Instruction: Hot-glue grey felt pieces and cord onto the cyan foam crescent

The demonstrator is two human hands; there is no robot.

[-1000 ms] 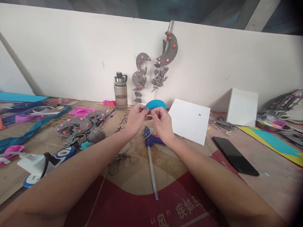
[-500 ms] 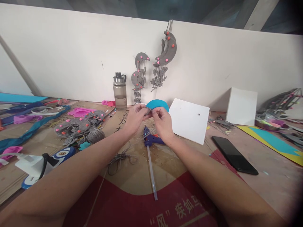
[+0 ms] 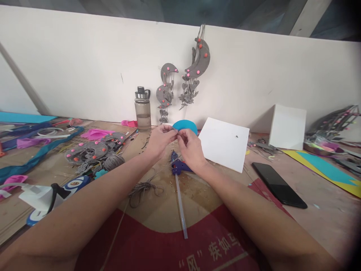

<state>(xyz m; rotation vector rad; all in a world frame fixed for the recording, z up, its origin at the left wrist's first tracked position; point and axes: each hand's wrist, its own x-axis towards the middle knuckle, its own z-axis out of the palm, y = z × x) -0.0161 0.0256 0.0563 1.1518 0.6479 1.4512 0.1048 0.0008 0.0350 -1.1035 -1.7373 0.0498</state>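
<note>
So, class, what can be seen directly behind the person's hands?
A rounded blue piece shows above and behind the left hand and right hand. They cover its lower edge; anything pinched there is hidden.

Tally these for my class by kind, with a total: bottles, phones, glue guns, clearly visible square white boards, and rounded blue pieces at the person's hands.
Bottle: 1
Phone: 1
Glue gun: 1
Square white boards: 2
Rounded blue piece: 1
Total: 6
</note>
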